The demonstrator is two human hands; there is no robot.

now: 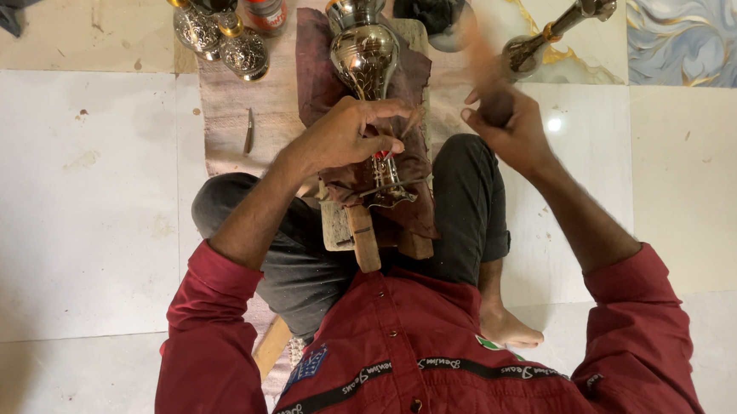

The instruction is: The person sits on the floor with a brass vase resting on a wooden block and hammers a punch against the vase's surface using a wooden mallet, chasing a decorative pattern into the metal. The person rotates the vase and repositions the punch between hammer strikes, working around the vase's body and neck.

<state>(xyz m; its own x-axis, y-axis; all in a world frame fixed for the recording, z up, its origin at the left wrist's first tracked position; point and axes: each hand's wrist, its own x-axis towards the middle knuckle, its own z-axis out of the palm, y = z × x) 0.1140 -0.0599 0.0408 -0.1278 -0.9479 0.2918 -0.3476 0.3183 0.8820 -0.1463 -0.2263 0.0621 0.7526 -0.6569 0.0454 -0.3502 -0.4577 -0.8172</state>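
A shiny engraved metal vase (365, 58) lies on a dark maroon cloth (319, 73) over a wooden block (363, 233) between my knees. My left hand (349, 134) rests on the vase's narrow stem near its foot, fingers pinched on a small thin tool that I can hardly make out. My right hand (504, 122) is raised to the right of the vase, shut on a blurred handle of a mallet or hammer (483, 63). Both sleeves are dark red.
More engraved metal vases (221, 28) and a red-capped container (263, 4) stand at the top left. Another long metal piece (557, 21) lies at the top right on marbled tiles. A thin metal tool (248, 131) lies on the mat. My bare foot (503, 322) rests on the white tiled floor.
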